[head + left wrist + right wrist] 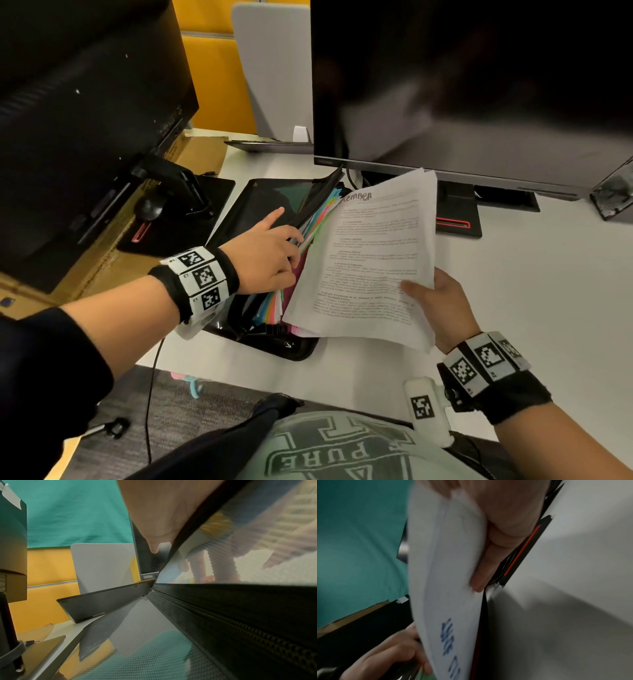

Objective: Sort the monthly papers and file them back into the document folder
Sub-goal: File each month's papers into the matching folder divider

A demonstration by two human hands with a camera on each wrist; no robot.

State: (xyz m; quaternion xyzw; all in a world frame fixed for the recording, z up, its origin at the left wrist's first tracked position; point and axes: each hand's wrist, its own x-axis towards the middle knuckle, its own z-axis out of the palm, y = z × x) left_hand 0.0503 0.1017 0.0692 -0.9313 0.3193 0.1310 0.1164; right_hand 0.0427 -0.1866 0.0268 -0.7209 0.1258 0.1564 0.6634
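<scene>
At my white desk (513,274), my right hand (442,308) grips a sheaf of printed papers (370,257), its edge lowered into the open black document folder (274,198), while my left hand's (263,253) fingers curl among the coloured dividers (318,222), parting them below the monitor (479,85).

the top white printed sheet (370,253) is headed in handwriting ending "ember"; its body print is too small to read. the grey-green t-shirt (342,448) shows "pure". the black monitor's silver bezel (148,576) reads "thinkvision".
</scene>
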